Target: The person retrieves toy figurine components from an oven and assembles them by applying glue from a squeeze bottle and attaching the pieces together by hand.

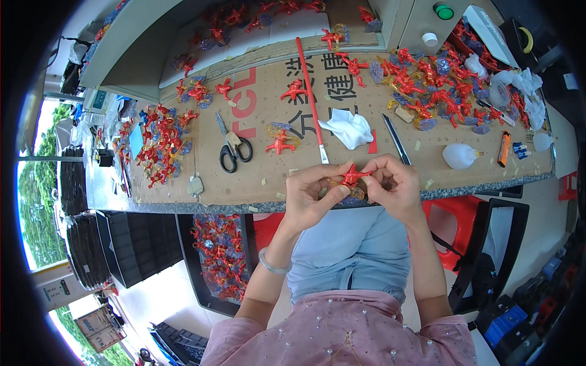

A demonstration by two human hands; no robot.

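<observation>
Both hands in a fingertip grip on a red figurine; brush, tissue, scissors beyond.

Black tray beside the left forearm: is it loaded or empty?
The tray is loaded: red and purple pieces spread across it. Their depth cannot be told.

Close head-worn fisheye, downward over worktop

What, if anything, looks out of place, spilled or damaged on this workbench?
A crumpled white wad lies bunched beside the red brush, and pale scraps litter the cardboard, which looks untidy. No obvious spill shows. The red figure held by the left hand and right hand is too small to check for damage.
</observation>
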